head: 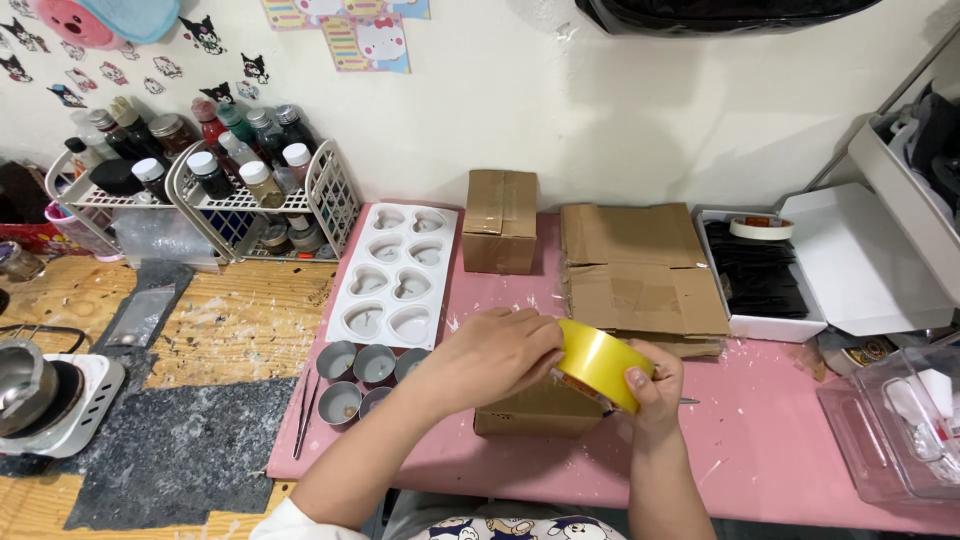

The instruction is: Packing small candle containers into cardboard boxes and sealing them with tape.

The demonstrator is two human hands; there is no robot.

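I grip the yellow roll of packing tape [598, 364] in my right hand [652, 392], thumb pressed on its rim, above a small brown cardboard box [540, 412] on the pink table [760, 440]. My left hand [492, 352] curls over the roll's near edge, fingers pinching at it. A white heart-shaped silicone mould [397, 275] lies to the left.

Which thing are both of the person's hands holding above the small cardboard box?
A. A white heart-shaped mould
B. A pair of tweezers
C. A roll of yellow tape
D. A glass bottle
C: the left hand and the right hand both grip the roll of yellow tape.
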